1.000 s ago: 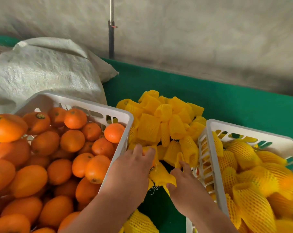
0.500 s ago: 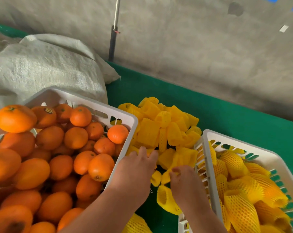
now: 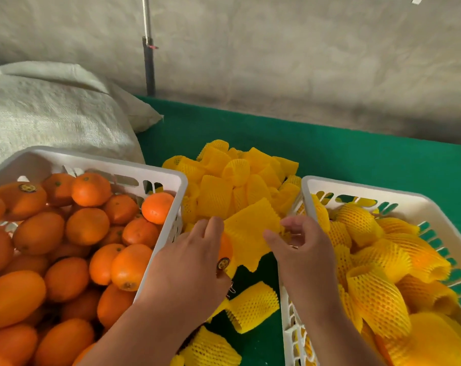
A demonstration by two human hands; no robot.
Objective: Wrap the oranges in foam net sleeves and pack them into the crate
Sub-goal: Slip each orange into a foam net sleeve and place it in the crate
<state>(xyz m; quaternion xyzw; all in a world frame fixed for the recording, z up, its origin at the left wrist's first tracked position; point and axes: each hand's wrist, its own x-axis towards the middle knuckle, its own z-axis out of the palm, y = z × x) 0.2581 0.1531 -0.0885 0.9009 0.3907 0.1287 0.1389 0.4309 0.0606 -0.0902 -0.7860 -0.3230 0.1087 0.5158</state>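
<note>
left fingers (image 3: 211,231) hold orange (image 3: 225,249) | right fingers (image 3: 290,228) pinch sleeve (image 3: 250,231)

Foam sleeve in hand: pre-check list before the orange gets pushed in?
1. Orange held by left hand: ok.
2. Foam sleeve pinched by right hand: ok.
3. Sleeve mouth opened toward the orange: cannot tell, it looks flat.
4. Orange already inside the sleeve: not ok, only its edge is covered.
5. Room in the right crate for one more: ok, space near the far rim.
6. Spare sleeves within reach: ok.
</note>
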